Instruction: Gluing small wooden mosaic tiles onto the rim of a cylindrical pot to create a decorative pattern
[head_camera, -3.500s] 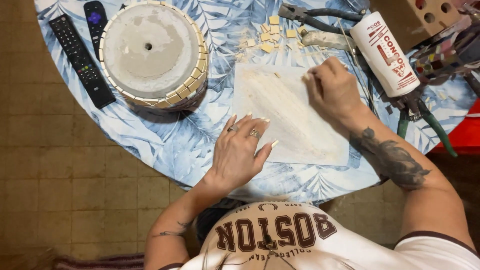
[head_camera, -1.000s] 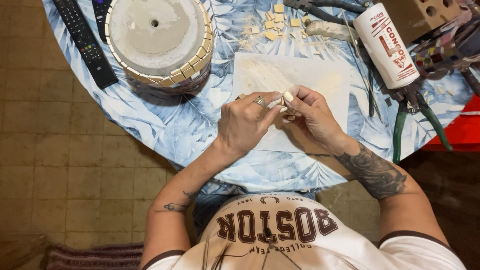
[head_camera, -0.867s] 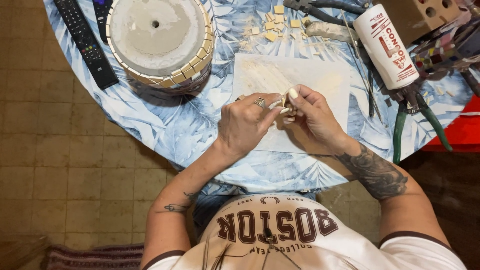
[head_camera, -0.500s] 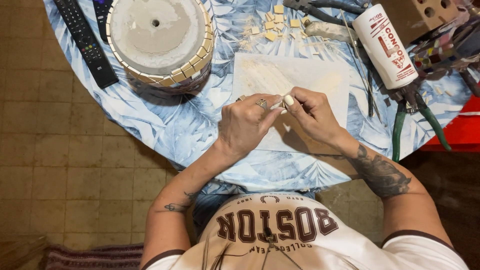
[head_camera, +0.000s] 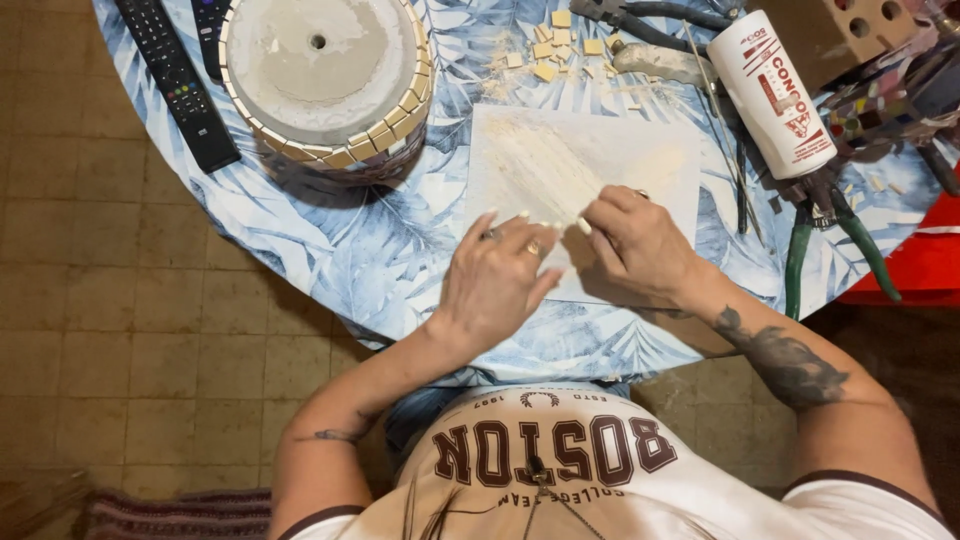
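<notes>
Both hands met at the middle of the frame over a white sheet (head_camera: 640, 160) smeared with pale adhesive, which lay on the round tabletop (head_camera: 330, 260) with its blue leaf-patterned cloth. The left hand (head_camera: 497, 280) rested palm down at the sheet's lower left edge, fingers loosely spread and slightly curled, rings showing on two of them; whether it pinched anything could not be told. The right hand (head_camera: 640, 245) was curled, its thumb and fingertips drawn together toward the left hand's fingertips; a small pale bit (head_camera: 583, 226) showed between the two hands, too small to tell whether it was a tile piece or a fingernail.

In the upper left of the frame stood an upturned round concrete pot (head_camera: 325, 75), a band of small cream tiles running round its rim. Left of it lay two black remote controls (head_camera: 178, 80). Above the sheet, at the top centre, was a scatter of loose cream tile squares (head_camera: 555, 45). At the upper right lay a white cylindrical glue bottle (head_camera: 772, 95), tilted, with a red and white label. Below it rested green-handled nippers (head_camera: 830, 250), reaching the tabletop's edge. A red object (head_camera: 915, 260) filled the right edge of the frame.
</notes>
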